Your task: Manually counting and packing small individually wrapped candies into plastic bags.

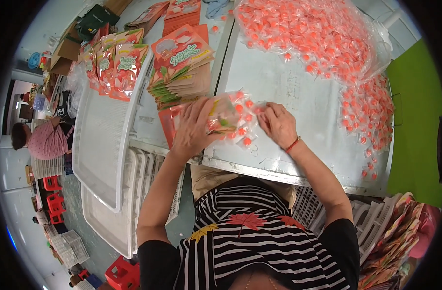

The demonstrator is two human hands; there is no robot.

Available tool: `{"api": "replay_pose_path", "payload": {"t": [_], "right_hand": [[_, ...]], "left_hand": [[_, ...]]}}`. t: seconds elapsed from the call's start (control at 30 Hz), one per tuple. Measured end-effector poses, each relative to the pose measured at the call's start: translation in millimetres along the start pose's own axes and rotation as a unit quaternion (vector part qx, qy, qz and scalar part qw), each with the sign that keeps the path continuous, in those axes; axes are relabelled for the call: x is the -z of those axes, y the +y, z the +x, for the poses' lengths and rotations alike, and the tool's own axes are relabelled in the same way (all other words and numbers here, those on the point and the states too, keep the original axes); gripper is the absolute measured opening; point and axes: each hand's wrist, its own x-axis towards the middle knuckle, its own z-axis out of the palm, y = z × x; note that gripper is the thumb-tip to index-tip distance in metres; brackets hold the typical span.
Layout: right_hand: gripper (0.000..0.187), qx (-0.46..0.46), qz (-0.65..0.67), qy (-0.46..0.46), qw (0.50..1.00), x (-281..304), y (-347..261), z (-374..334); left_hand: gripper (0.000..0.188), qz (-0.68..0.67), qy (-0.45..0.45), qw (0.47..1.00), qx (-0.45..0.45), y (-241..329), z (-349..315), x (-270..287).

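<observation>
My left hand (194,128) grips a pink-red printed pouch (223,112) near the table's front edge, its fingers laid over the top of it. Beside the pouch lie several orange-red candies in clear wrappers (247,141). My right hand (279,124), with a red bracelet at the wrist, has its fingertips pinched around a wrapped candy (259,110), which is mostly hidden by them. Just beyond my left hand a fanned stack of flat pouches (182,63) lies on the table.
A large heap of wrapped candies (308,29) covers the far right, trailing down the right side. Filled pouches (127,70) rest on a white mesh tray (102,130) at left, above stacked trays (129,217). Red stools (122,273) and other people stand farther left.
</observation>
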Motion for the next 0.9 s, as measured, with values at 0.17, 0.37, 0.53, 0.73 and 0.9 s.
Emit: {"api": "replay_pose_path", "payload": {"t": [0.17, 0.37, 0.53, 0.73, 0.9], "right_hand": [[0.017, -0.164, 0.137, -0.047, 0.976, 7, 7, 14], [0.018, -0.026, 0.203, -0.158, 0.966, 26, -32, 67], [0.02, -0.037, 0.033, -0.241, 0.969, 23, -49, 93], [0.024, -0.149, 0.176, -0.029, 0.972, -2, -64, 113], [0.029, -0.209, 0.253, -0.007, 0.945, -1, -74, 110]], "left_hand": [[0.093, -0.026, 0.001, 0.999, -0.033, 2, 16, -8], [0.093, -0.085, -0.007, 0.994, -0.068, 0, 18, -20], [0.096, -0.111, 0.016, 0.993, -0.025, 0, 21, -26], [0.098, -0.15, 0.042, 0.988, 0.014, 4, 24, -25], [0.099, -0.175, 0.055, 0.982, 0.039, -1, 24, -28]]}}
